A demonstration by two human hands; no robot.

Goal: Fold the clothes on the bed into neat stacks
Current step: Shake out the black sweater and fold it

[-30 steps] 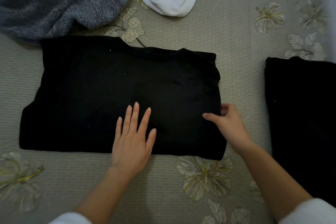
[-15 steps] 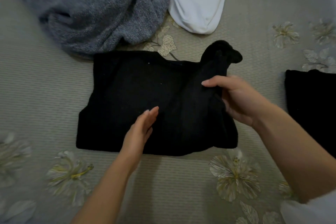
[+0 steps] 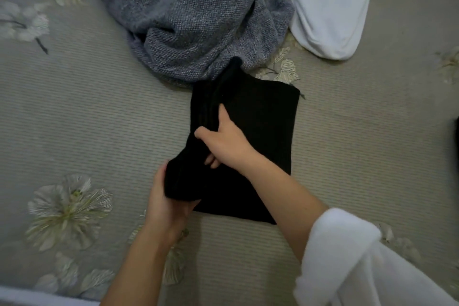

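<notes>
Black garment [image 3: 260,131] lies folded on the bed [image 3: 99,119]. Left hand [image 3: 166,201] grips its near-left corner, fabric bunched over the fingers. Right hand [image 3: 223,141] pinches the left edge just beyond; most of the cloth spreads right of both grips. Grey knit [image 3: 188,15] touches its far edge.

No readable text, label, brand, number or sign anywhere in frame. Black garment [image 3: 260,131] at centre, grey knit [image 3: 188,15] upper centre, white cloth [image 3: 330,2] upper right, floral bedcover [image 3: 99,107]: all unmarked.
</notes>
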